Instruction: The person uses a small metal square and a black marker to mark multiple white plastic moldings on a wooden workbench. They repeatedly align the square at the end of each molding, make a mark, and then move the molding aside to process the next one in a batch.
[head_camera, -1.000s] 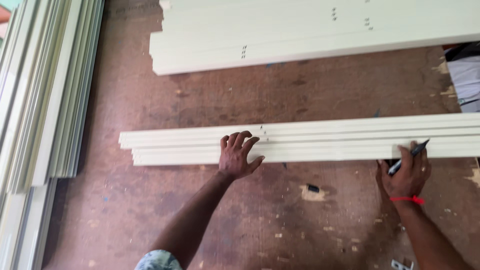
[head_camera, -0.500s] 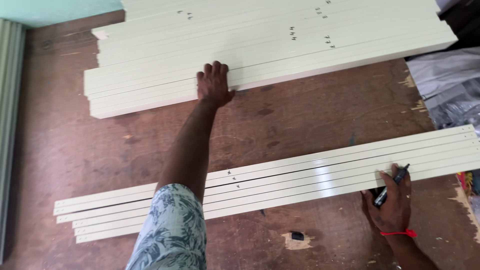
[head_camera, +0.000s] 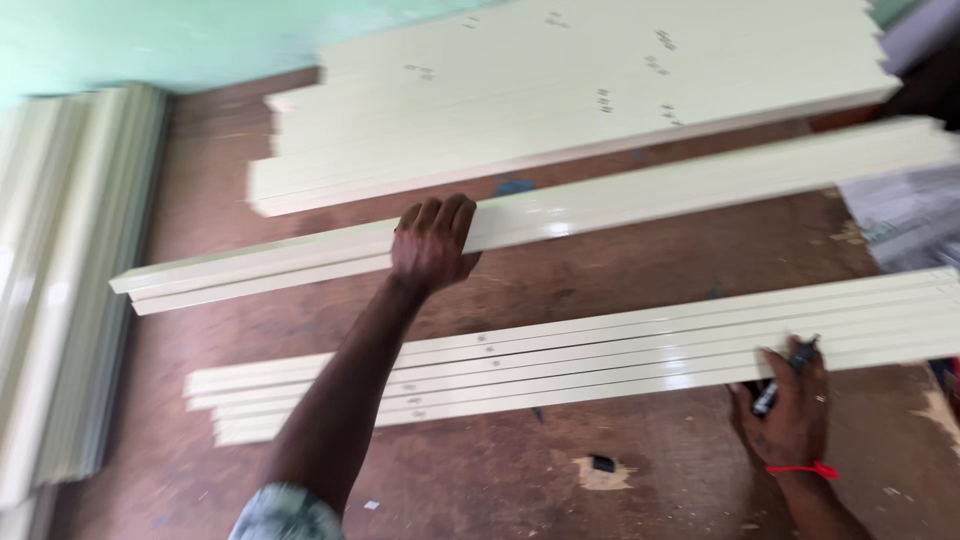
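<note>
Compared with half a second ago, your left hand (head_camera: 432, 243) is no longer resting flat on the far stack of cream panels (head_camera: 560, 95); it is now drawing a long cream channel piece (head_camera: 640, 195) away from that stack, so the piece is lying slanted across the brown floor (head_camera: 640, 275), between the stack and the near bundle of strips (head_camera: 560, 365). Your left grip is curling over the piece's upper edge, fingers wrapped and thumb beneath, clamped on the piece near the middle of what shows, though its right end is running out of view. Your right hand (head_camera: 790, 415) is resting at the near edge of the bundle, its grip pinching a dark marker (head_camera: 778, 385) with the tip pointing toward the strips. More cream lengths (head_camera: 60, 290) are leaning at the left, beside the green wall (head_camera: 180, 40). To do this well, as a judgement: you are better off keeping the pull steady and level, since a long, glossy piece held at one point is likely to swing or sag at its free ends; you are also wise to be bringing it down parallel to the bundle, just beside it, without scraping the painted faces together.
</note>
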